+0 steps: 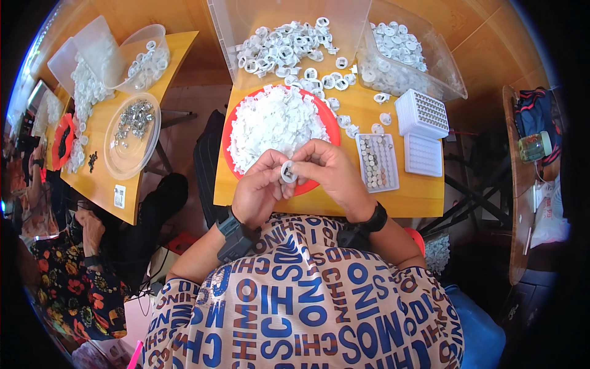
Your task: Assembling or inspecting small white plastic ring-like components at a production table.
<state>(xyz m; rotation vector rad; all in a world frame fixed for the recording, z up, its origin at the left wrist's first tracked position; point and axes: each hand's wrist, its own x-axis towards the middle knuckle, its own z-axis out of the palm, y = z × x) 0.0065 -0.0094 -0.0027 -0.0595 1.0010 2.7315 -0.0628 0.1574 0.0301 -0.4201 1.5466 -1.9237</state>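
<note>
While both wrists bend inward above the yellow wooden table's (405, 200) near edge, the left hand (261, 187) and right hand (332, 172) pinch one small white plastic ring (288, 171) together.

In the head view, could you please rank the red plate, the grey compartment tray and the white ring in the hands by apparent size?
1. red plate
2. grey compartment tray
3. white ring, though it sits nearer the camera

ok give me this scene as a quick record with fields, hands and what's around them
left hand: pinches a small white ring-shaped part together with the right
right hand: fingers on the same part
under the hands: red round tray heaped with white plastic pieces
right of tray: white grid trays, one filled with small metal pieces
far edge: clear bins of white ring parts
table: yellow wooden table
</note>
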